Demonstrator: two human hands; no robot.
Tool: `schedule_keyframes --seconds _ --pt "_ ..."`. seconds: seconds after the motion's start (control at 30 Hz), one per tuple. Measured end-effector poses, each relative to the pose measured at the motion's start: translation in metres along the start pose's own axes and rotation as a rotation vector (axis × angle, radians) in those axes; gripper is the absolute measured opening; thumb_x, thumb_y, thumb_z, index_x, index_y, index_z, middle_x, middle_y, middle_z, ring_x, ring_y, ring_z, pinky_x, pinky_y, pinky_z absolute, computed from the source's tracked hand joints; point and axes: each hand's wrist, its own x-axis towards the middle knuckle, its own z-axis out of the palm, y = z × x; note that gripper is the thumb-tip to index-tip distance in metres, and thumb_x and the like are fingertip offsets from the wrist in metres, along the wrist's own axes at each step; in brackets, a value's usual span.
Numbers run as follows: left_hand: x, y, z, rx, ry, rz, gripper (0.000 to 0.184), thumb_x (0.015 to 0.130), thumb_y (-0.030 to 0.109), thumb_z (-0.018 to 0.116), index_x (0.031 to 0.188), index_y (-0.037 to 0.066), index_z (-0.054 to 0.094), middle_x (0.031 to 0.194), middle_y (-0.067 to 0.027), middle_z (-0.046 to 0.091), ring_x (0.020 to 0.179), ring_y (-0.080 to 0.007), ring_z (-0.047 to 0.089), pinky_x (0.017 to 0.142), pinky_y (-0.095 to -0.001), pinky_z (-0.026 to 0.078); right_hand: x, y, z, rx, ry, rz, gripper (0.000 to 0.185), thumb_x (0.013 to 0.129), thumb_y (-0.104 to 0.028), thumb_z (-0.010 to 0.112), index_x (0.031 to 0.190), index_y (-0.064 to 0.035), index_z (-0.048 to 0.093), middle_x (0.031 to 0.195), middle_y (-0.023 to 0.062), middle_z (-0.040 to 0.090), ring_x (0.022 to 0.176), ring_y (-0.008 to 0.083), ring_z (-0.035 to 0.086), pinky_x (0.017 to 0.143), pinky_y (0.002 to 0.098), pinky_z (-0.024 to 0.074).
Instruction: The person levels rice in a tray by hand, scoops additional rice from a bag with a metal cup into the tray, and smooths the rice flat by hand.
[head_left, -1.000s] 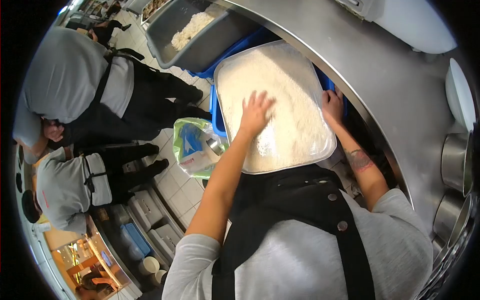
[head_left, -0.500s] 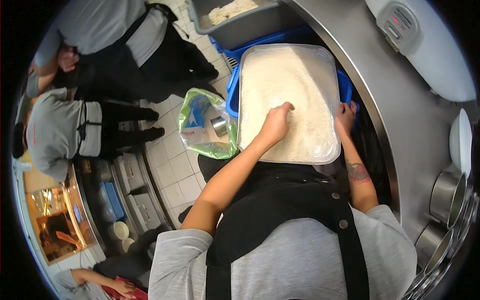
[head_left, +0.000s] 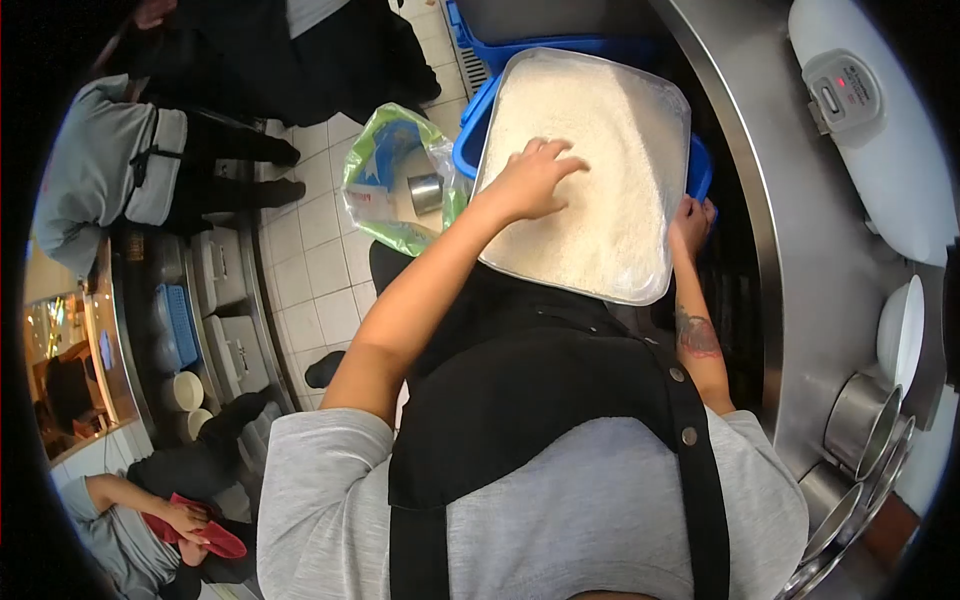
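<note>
Head view: spread left hand (head_left: 535, 185) is reaching over powder (head_left: 590, 225) extending rightward; right hand (head_left: 690, 227), grip unclear, is flanking tray (head_left: 654, 287).

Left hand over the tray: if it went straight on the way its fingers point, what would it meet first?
Probably the pale powder, since the left hand points across it, within the tray; depth is unclear, so it may already be touching.

A steel counter (head_left: 765, 110), metal pots (head_left: 856, 428) and uniformed workers (head_left: 90, 165) suggest a commercial kitchen.
</note>
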Motion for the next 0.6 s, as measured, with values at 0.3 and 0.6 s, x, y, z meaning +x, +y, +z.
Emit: schedule_keyframes --seconds 0.3,0.6 --pt "-0.035 -0.056 0.075 0.109 0.128 0.052 0.024 0.073 0.019 0.075 0.096 0.017 0.069 0.12 -0.0057 0.054 0.117 -0.031 0.046 0.095 -0.0473 0.04 0.001 -0.006 -0.005 0.014 -0.053 0.037 0.04 0.096 -0.031 0.049 0.102 0.003 0.068 0.13 0.0293 0.05 0.126 0.0405 0.042 0.106 0.0439 0.0334" --pt "-0.002 -0.079 0.036 -0.044 0.019 0.089 0.052 0.06 0.023 0.084 0.108 0.015 0.067 0.106 -0.0096 0.059 0.103 -0.0309 0.056 0.086 -0.0411 0.048 0.003 0.0 0.0 -0.021 -0.011 0.016 0.04 0.095 -0.034 0.05 0.103 0.0003 0.07 0.125 0.0239 0.055 0.12 0.0357 0.047 0.101 0.0418 0.0389"
